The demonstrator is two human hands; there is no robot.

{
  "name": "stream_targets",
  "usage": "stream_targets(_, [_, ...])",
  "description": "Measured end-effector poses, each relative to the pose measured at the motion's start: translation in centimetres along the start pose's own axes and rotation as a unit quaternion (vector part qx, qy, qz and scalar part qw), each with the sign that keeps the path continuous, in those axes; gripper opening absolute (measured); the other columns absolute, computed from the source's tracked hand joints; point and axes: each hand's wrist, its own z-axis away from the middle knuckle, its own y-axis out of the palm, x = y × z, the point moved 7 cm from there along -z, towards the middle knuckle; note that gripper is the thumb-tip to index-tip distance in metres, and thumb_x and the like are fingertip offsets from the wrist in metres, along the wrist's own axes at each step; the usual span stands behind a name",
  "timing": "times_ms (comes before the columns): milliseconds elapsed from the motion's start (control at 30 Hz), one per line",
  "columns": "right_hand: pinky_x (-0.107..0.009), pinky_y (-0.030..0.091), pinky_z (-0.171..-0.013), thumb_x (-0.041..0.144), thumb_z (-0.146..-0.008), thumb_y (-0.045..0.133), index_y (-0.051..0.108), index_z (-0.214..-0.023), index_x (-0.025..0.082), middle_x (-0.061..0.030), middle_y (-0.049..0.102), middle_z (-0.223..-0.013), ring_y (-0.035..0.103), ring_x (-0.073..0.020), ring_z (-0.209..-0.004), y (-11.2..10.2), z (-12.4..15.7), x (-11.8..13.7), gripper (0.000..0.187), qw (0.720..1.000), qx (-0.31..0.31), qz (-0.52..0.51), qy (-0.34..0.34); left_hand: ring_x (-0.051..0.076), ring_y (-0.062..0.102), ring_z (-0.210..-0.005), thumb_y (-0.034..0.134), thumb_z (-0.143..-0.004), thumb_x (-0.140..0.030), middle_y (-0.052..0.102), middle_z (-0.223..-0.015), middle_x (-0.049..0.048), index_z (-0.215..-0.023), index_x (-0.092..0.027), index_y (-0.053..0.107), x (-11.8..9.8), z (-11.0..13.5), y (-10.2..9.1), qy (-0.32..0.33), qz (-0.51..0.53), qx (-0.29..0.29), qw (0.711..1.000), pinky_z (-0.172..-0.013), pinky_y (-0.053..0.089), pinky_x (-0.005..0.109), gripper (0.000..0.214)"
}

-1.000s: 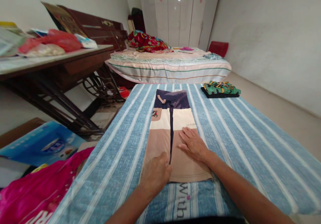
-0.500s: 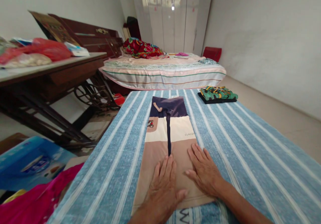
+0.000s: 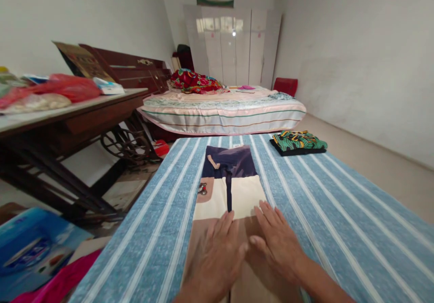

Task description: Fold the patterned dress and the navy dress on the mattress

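Note:
A folded shirt [image 3: 233,190] in navy, cream and tan bands lies lengthways on the blue striped sheet [image 3: 318,208]. My left hand [image 3: 217,258] lies flat on its tan lower part, fingers stretched out and together. Beside it, my right hand [image 3: 276,244] also rests flat on the tan part, fingers spread, its thumb close to the left hand. Neither hand holds anything. The near end of the shirt is hidden under my hands and below the frame.
A folded green patterned garment [image 3: 298,141] sits at the far right of the sheet. A dark wooden table [image 3: 77,113] with bags stands at left. A blue box [image 3: 30,248] and pink cloth [image 3: 57,285] lie lower left. A bed [image 3: 224,108] and wardrobe [image 3: 233,49] are behind.
Both hands slid forward along the shirt toward its cream band and moved closer together. The left hand went from curled at the centre seam to flat. The camera tilted up.

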Motion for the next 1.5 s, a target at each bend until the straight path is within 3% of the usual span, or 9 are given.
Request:
stream_targets(100, [-0.049, 0.022, -0.108, 0.046, -0.091, 0.036, 0.041, -0.135, 0.008, -0.0176, 0.030, -0.145, 0.023, -0.0285, -0.135, -0.3, -4.4, -0.6, 0.058, 1.000, -0.023, 0.005, 0.018, 0.022, 0.037, -0.130, 0.038, -0.083, -0.016, 0.045, -0.138, 0.0138, -0.122, -0.013, 0.051, 0.0, -5.8, -1.8, 0.041, 0.018, -0.031, 0.999, -0.107, 0.031, 0.041, 0.041])
stream_targets(200, [-0.049, 0.023, -0.108, 0.047, -0.090, 0.038, 0.043, -0.134, 0.005, -0.0204, 0.031, -0.143, 0.023, -0.0317, -0.135, 1.3, -6.8, -1.4, 0.060, 0.999, -0.013, 0.002, 0.029, 0.018, 0.050, -0.117, 0.035, -0.083, -0.010, 0.058, -0.122, 0.0126, -0.113, -0.010, 0.056, -0.2, -12.3, -2.0, 0.093, 0.038, -0.034, 0.994, -0.102, 0.038, 0.030, 0.037])
stream_targets(367, [-0.052, 0.022, -0.107, 0.057, -0.088, 0.037, 0.041, -0.136, 0.008, -0.0191, 0.029, -0.145, 0.019, -0.0344, -0.135, 3.7, -6.6, -2.0, 0.069, 0.999, -0.016, -0.020, 0.037, 0.019, 0.054, -0.105, 0.040, -0.080, -0.004, 0.062, -0.109, 0.0090, -0.103, -0.015, 0.060, -1.9, -20.9, -0.7, 0.202, -0.047, -0.002, 0.978, -0.090, 0.044, 0.030, 0.033])
stream_targets(533, [-0.055, 0.020, -0.108, 0.056, -0.088, 0.036, 0.040, -0.136, 0.008, -0.0182, 0.024, -0.146, 0.014, -0.0350, -0.136, 3.8, -6.3, -2.1, 0.068, 0.998, -0.014, -0.037, 0.051, 0.024, 0.055, -0.096, 0.054, -0.070, -0.003, 0.065, -0.092, 0.0096, -0.078, -0.016, 0.065, -3.3, -25.9, -0.1, 0.273, -0.083, 0.082, 0.955, -0.077, 0.045, 0.032, 0.019])
stream_targets(833, [-0.063, 0.018, -0.107, 0.047, -0.086, 0.048, 0.035, -0.139, 0.012, -0.0145, 0.021, -0.148, 0.003, -0.0380, -0.136, 4.4, -6.4, -2.2, 0.066, 0.996, -0.016, -0.065, 0.050, 0.026, 0.055, -0.089, 0.060, -0.059, 0.001, 0.066, -0.078, 0.0113, -0.054, -0.016, 0.059, -4.5, -29.2, 0.6, 0.279, -0.142, 0.167, 0.935, -0.079, 0.041, 0.035, 0.017])
stream_targets(1000, [-0.068, 0.018, -0.104, 0.044, -0.085, 0.050, 0.036, -0.139, 0.013, -0.0147, 0.019, -0.148, 0.002, -0.0407, -0.135, 4.3, -6.4, -2.1, 0.064, 0.996, -0.016, -0.066, 0.053, 0.025, 0.057, -0.077, 0.060, -0.058, -0.001, 0.064, -0.069, 0.0087, -0.053, -0.016, 0.057, -4.2, -29.9, 0.2, 0.273, -0.142, 0.196, 0.931, -0.070, 0.043, 0.034, 0.016])
stream_targets(1167, [-0.064, 0.020, -0.105, 0.045, -0.086, 0.048, 0.039, -0.137, 0.011, -0.0188, 0.022, -0.147, 0.005, -0.0412, -0.135, 4.3, -6.4, -1.8, 0.061, 0.997, -0.021, -0.052, 0.044, 0.025, 0.058, -0.077, 0.057, -0.062, -0.003, 0.064, -0.072, 0.0093, -0.064, -0.015, 0.063, -3.2, -29.5, 0.0, 0.260, -0.146, 0.190, 0.935, -0.071, 0.042, 0.034, 0.014])
stream_targets(1367, [-0.061, 0.023, -0.105, 0.044, -0.087, 0.046, 0.041, -0.135, 0.013, -0.0163, 0.027, -0.146, 0.011, -0.0395, -0.135, 4.1, -6.3, -1.5, 0.057, 0.997, -0.034, -0.052, 0.040, 0.020, 0.056, -0.088, 0.055, -0.063, -0.002, 0.067, -0.085, 0.0030, -0.082, -0.022, 0.068, -3.8, -27.4, 0.2, 0.357, -0.069, 0.208, 0.908, -0.075, 0.041, 0.028, 0.030])
stream_targets(1500, [-0.059, 0.026, -0.105, 0.044, -0.086, 0.047, 0.046, -0.132, 0.012, -0.0175, 0.032, -0.144, 0.017, -0.0402, -0.134, 3.8, -6.3, -1.4, 0.055, 0.997, -0.037, -0.039, 0.047, 0.019, 0.056, -0.086, 0.060, -0.063, -0.004, 0.067, -0.082, 0.0003, -0.082, -0.024, 0.069, -4.4, -26.3, 0.3, 0.372, -0.069, 0.226, 0.898, -0.074, 0.040, 0.026, 0.030])
